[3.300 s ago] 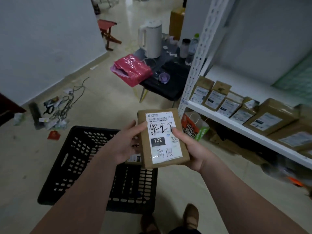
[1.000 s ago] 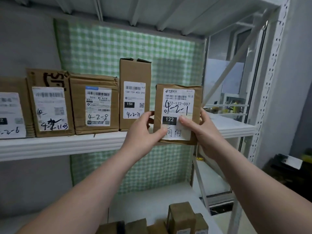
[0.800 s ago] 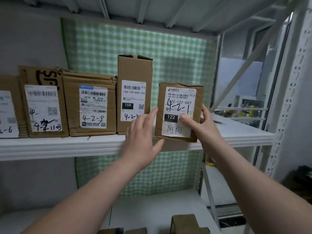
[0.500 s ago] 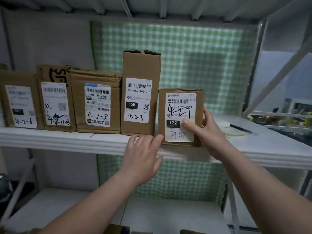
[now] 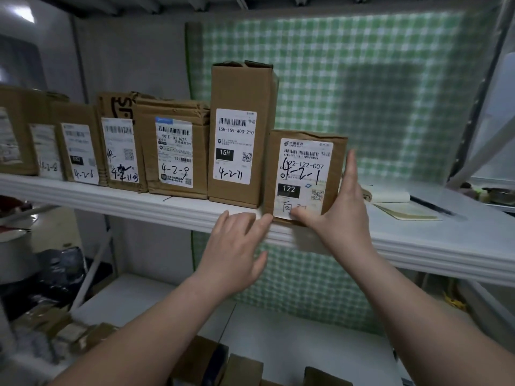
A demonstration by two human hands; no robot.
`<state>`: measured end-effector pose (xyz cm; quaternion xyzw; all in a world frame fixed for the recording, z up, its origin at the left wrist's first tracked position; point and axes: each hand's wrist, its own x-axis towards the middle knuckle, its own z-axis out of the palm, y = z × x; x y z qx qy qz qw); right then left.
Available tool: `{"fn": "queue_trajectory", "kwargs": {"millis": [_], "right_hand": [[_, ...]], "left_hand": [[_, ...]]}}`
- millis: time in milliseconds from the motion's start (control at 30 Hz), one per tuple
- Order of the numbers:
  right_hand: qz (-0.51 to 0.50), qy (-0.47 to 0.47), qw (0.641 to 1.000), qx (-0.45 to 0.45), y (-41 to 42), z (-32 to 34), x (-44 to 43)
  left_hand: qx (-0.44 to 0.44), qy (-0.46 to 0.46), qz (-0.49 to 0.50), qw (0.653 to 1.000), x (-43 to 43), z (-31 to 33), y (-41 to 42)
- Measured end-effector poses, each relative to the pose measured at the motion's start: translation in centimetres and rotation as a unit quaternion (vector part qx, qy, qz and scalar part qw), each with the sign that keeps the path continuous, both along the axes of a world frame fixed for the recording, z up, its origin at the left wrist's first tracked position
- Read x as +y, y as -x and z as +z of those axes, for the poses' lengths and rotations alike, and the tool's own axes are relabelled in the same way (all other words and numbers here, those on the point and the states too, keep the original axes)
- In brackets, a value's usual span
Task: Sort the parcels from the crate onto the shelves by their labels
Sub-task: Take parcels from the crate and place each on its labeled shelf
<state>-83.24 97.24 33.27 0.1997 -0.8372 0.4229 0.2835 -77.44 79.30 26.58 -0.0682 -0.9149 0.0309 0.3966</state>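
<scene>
The small box (image 5: 305, 162) with 4-2-1 on its label stands on the white shelf (image 5: 434, 246). The right hand (image 5: 341, 218) touches it, with flat fingers on its right side and the thumb low on the front. The left hand (image 5: 237, 246) is loose and holds nothing, by the shelf edge. A tall box (image 5: 239, 87) stands just above the left hand, beside the small one.

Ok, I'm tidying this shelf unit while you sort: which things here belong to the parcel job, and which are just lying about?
Job: parcel marked 4-2-1, steadied by the right hand; left hand at the shelf edge; parcel 4-2-71; parcel 4-2-9.
Lying about: notebook, pen, grey pot.
</scene>
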Motion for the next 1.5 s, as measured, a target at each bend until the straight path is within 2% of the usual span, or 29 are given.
{"fn": "queue_trajectory", "kwargs": {"millis": [400,867,1033,1133,1300,1400,1500], "right_hand": [[-0.040,0.005,0.996,-0.084,1.6,0.7,-2.1],[-0.075,-0.021,0.992,-0.103,1.7,0.3,-2.8],[-0.050,0.037,0.996,-0.057,2.0,-0.3,-2.9],[-0.044,0.078,0.995,-0.038,1.9,-0.4,-2.9],[-0.097,0.191,0.976,0.026,-1.4,-0.4,-3.5],[-0.051,0.224,0.970,0.081,-4.7,-1.1,-5.4],[0.009,0.203,0.974,0.100,-8.6,-2.3,-8.9]], "left_hand": [[0.008,-0.033,-0.042,0.999,-0.8,0.4,0.0],[-0.011,-0.052,-0.025,0.998,-0.1,1.1,-0.6],[-0.055,-0.055,-0.029,0.997,-0.2,0.8,-1.3],[-0.116,-0.062,-0.020,0.991,-0.3,1.5,-2.1],[-0.171,-0.075,-0.010,0.982,-0.8,2.8,-4.1],[-0.180,-0.137,-0.024,0.974,-2.5,2.1,-6.8],[-0.202,-0.181,-0.032,0.962,-5.4,0.8,-11.0]]}}
